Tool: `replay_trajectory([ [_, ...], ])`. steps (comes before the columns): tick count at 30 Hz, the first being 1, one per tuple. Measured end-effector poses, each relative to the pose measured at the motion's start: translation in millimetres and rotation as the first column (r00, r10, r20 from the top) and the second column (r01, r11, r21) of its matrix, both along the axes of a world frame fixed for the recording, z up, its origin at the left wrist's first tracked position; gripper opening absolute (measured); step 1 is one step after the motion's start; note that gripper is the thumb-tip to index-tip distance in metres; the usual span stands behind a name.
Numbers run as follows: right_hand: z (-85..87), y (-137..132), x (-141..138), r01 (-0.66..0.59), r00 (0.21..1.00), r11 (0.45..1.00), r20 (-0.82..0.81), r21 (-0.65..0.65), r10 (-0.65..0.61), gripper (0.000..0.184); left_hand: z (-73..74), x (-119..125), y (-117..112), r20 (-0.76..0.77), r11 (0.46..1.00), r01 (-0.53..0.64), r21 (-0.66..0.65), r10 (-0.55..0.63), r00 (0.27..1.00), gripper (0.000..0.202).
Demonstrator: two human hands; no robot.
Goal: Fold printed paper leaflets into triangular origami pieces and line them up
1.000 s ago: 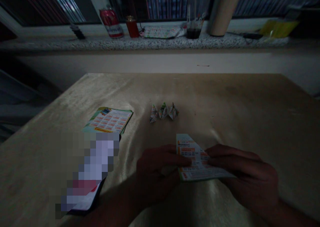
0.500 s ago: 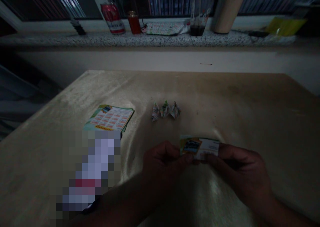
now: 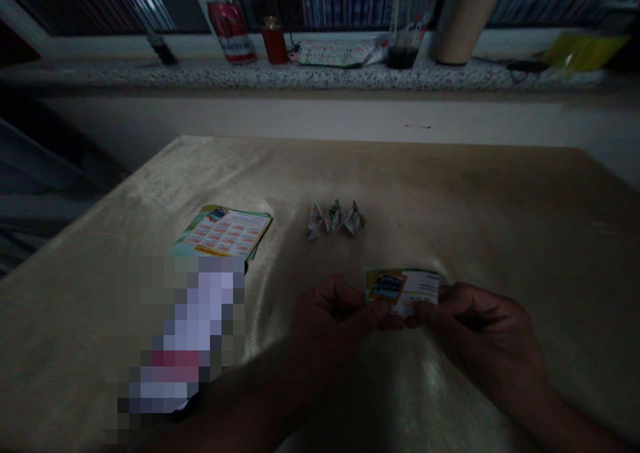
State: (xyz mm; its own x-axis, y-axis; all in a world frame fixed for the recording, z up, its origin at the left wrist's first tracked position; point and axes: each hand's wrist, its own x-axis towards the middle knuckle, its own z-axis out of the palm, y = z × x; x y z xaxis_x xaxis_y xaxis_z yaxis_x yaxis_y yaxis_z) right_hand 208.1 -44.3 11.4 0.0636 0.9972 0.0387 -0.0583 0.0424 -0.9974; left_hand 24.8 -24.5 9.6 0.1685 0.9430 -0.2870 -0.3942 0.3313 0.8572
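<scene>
- While both hands meet just right of the lower centre of the frame, they share a small green-and-white printed paper sheet (image 3: 417,283) with an orange-and-blue picture at its left.
- The left hand (image 3: 330,320) pinches its left side, thumb in front; the right hand (image 3: 487,336) pinches the right side likewise, so both grips are closed on paper.
- It looks doubled over, though fingers hide the lower edge and I cannot be sure.
- Done, judging by the layout: 3 small pointed folded-paper shapes (image 3: 336,217) stand in a row at the centre of the frame.
- Left over: a flat stack of green-edged printed paper sheets (image 3: 225,232), left of centre, seemingly unfolded; the held piece appears to be at an early stage.
- Below the stack lies a long pixelated object with a dark edge (image 3: 193,336), too obscured to identify.
- The tan, glossy, slightly creased tabletop (image 3: 500,200) fills most of the frame.
- Across the top, a speckled grey stone windowsill (image 3: 190,76) bears a red-and-silver can (image 3: 233,33) and a clear cup of dark liquid (image 3: 405,33); the room is dim.
</scene>
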Motion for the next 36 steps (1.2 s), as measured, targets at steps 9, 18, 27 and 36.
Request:
replay_trajectory([
  [9,1.3,0.5,1.0,0.026,0.999,0.999,0.023,0.021,-0.027,0.016,4.3,0.1,0.9,0.012,1.0,0.0,0.026,0.0,1.0,0.043],
  [18,3.5,0.6,0.8,0.048,0.994,0.998,0.1,0.027,-0.051,0.018,3.2,-0.1,0.2,0.016,0.999,0.015,0.029,-0.016,1.0,0.045],
  [27,4.5,-0.6,-6.3,0.102,0.973,0.991,0.199,0.087,-0.117,0.02,1.5,3.9,-0.3,-0.079,0.999,-0.015,-0.047,0.011,0.997,0.058],
  [36,2.3,-2.3,-8.1,0.071,0.959,0.994,0.268,0.083,-0.091,0.014,7.6,2.8,1.7,-0.118,0.999,0.026,-0.037,-0.03,0.993,0.057],
])
